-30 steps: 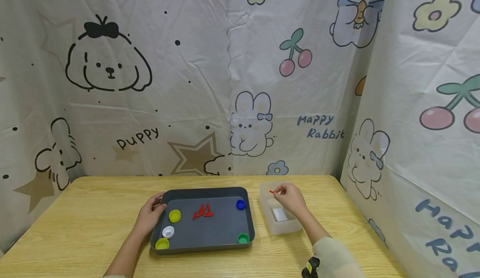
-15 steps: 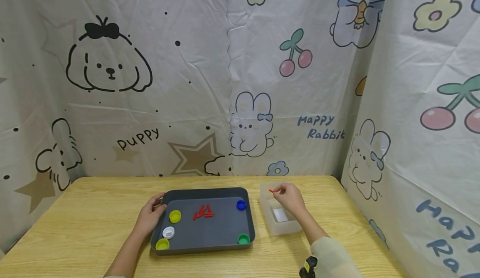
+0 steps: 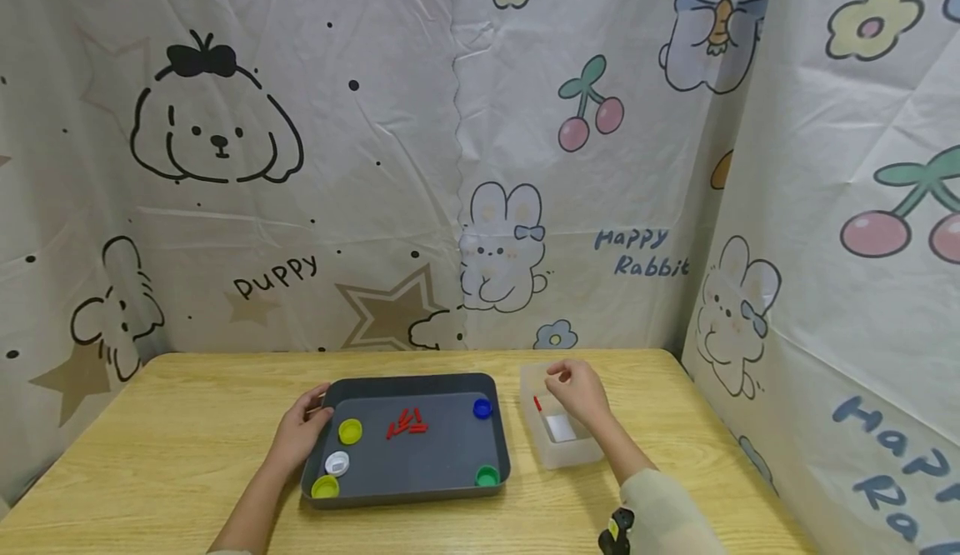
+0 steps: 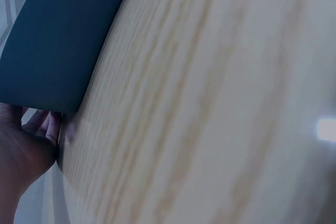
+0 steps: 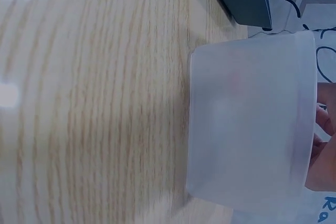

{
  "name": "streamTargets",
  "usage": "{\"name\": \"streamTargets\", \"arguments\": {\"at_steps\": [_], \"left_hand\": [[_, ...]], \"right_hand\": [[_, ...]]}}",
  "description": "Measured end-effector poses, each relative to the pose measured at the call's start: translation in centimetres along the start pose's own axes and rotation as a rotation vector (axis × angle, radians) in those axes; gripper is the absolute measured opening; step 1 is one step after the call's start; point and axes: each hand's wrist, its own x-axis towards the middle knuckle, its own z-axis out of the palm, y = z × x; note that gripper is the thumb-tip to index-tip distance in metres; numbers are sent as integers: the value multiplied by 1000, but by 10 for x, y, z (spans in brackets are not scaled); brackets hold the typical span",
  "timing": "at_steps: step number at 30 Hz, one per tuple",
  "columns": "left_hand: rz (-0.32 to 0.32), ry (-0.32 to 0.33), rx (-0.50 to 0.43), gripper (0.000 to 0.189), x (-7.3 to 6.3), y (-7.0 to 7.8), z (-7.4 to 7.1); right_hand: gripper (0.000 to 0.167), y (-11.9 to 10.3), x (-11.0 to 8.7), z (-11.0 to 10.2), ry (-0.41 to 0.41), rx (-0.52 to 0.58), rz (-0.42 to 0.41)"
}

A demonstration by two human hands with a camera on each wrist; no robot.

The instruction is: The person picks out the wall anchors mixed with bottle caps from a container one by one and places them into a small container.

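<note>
A dark grey tray [image 3: 405, 501] lies on the table, with several short red sticks [image 3: 405, 424] near its middle. My left hand [image 3: 300, 430] grips the tray's left side, thumb at the rim; in the left wrist view, fingers [image 4: 44, 124] touch the outer wall. To the right stands a translucent plastic box [image 3: 572, 455]. Over its far part is my right hand [image 3: 579, 392], fingers loosely bent with nothing visible between them. One red stick [image 3: 537, 403] shows by the box's left inner side, apart from that hand. The box wall [image 5: 247, 124] partly hides the right fingers in the right wrist view.
Inside the tray, two yellow caps [image 3: 350, 432] and a white cap [image 3: 337, 463] sit at the left. A blue cap [image 3: 482, 408] and a green cap [image 3: 487, 476] sit at the right. A patterned cloth [image 3: 390, 205] hangs behind the wooden table [image 3: 187, 422].
My right hand has let go of the red stick, which is now lower, by the box's left side. That hand has risen slightly. My left hand and the tray stay put.
</note>
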Motion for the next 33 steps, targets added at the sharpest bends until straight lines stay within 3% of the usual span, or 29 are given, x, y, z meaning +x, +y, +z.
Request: {"name": "streamTargets", "arguments": {"at_steps": [21, 33], "left_hand": [[-19, -6, -9, 49, 0, 2, 0], [-7, 5, -1, 49, 0, 1, 1]], "right_hand": [[15, -25, -5, 7, -3, 3, -70], [15, -39, -10, 15, -25, 82, -156]]}}
